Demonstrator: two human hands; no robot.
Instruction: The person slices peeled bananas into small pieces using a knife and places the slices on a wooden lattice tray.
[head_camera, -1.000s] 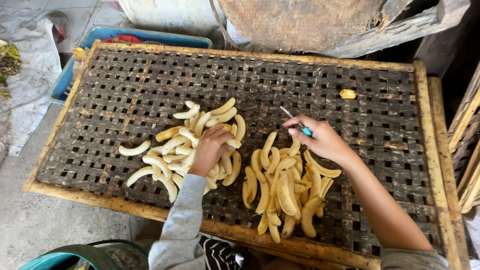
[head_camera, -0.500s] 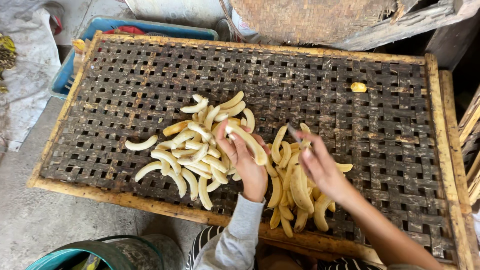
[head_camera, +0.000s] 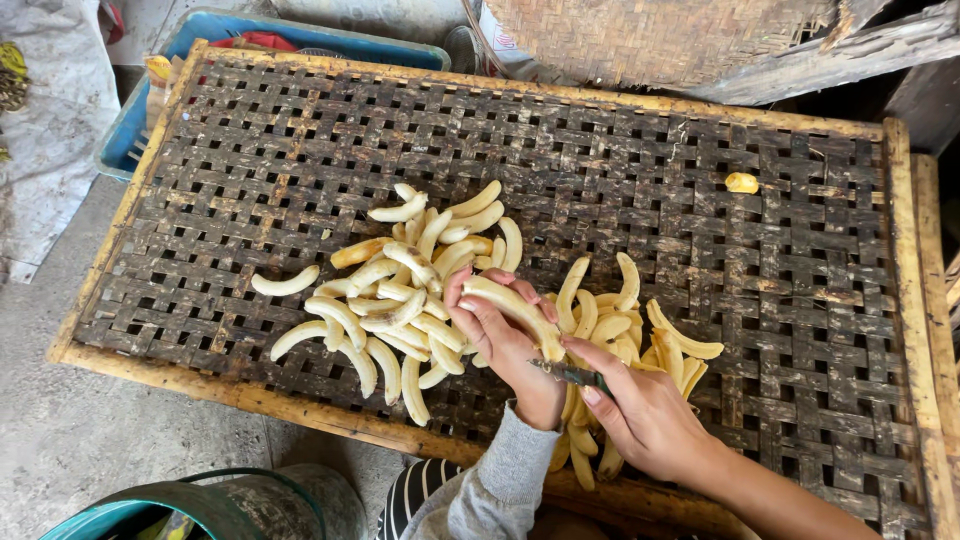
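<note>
My left hand (head_camera: 500, 345), in a grey sleeve, grips one peeled banana (head_camera: 512, 308) lifted just above the pile. My right hand (head_camera: 645, 415) holds a small knife (head_camera: 572, 374) whose blade points at the near end of that banana. Both hands hover over the near middle of a large woven bamboo tray (head_camera: 700, 200). Several peeled bananas lie in a left heap (head_camera: 400, 290) and a right heap (head_camera: 625, 320) on the tray.
A small yellow piece (head_camera: 742, 182) lies alone at the tray's far right. A blue crate (head_camera: 200, 40) stands behind the tray's far left corner. A teal bucket (head_camera: 215, 505) sits on the concrete floor below the near edge. Wooden planks and a woven basket are at the far right.
My left hand lifted a banana out of the left heap and brought it toward me. My right hand dropped from above the right heap and brought the knife to the banana's end.
</note>
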